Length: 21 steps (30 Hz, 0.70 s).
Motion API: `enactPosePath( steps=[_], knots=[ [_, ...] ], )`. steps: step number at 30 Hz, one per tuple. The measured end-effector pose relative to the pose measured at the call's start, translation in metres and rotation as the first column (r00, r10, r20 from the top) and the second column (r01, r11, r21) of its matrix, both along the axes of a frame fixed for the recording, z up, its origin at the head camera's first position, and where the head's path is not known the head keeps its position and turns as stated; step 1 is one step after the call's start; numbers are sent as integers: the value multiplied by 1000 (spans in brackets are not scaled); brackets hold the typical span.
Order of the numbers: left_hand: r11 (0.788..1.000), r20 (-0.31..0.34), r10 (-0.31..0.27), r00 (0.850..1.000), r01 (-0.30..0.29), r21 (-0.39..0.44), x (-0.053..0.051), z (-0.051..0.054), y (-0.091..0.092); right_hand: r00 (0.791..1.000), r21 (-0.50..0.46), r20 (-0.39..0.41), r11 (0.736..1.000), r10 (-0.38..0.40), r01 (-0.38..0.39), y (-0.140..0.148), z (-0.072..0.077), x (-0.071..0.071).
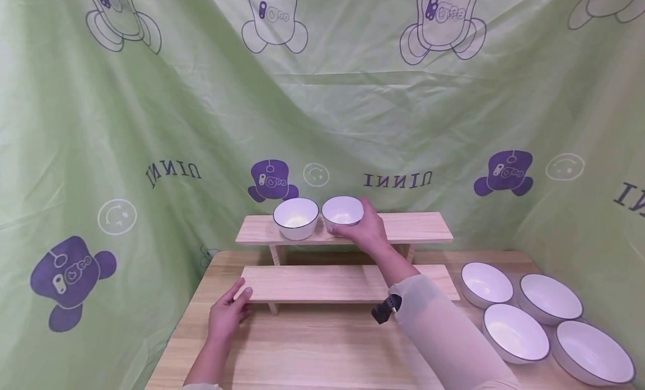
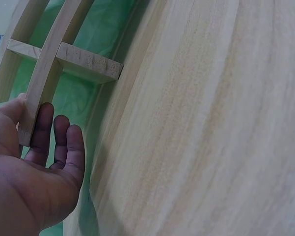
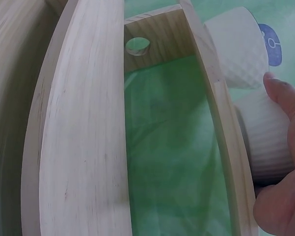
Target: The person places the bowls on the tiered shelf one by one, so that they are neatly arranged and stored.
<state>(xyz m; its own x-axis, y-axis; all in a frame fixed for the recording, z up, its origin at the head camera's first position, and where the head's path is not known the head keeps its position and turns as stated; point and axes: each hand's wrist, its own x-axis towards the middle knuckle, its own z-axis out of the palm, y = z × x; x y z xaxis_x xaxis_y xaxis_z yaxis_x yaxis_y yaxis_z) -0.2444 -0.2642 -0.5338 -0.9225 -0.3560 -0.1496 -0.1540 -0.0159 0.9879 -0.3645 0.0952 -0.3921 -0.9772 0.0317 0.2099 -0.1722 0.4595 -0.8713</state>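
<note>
The right hand (image 1: 367, 230) is gripping a white bowl (image 1: 342, 210) beside a second bowl (image 1: 296, 217). The left hand (image 1: 227, 316) is pinching the lower shelf (image 1: 309, 282) at its left end.

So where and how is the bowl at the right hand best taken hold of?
The bowl is likely best gripped by its right wall, coming from the right, as the right hand does. It is upright, with a wide open rim, and another bowl sits close on its left, leaving little room there.
</note>
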Motion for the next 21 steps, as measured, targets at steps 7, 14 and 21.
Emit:
enactPosePath(
  steps=[7,14,21],
  knots=[
    [1000,-4,4,1000,-4,10,-1,-1,0,1000,14,-18,1000,25,-25,1,4,0],
    [1000,1,-4,1000,4,8,-1,1,1,999,39,-17,999,38,-37,3,5,1],
    [1000,3,-10,1000,10,4,1,2,0,999,18,-17,999,41,-41,10,0,3]
  ],
)
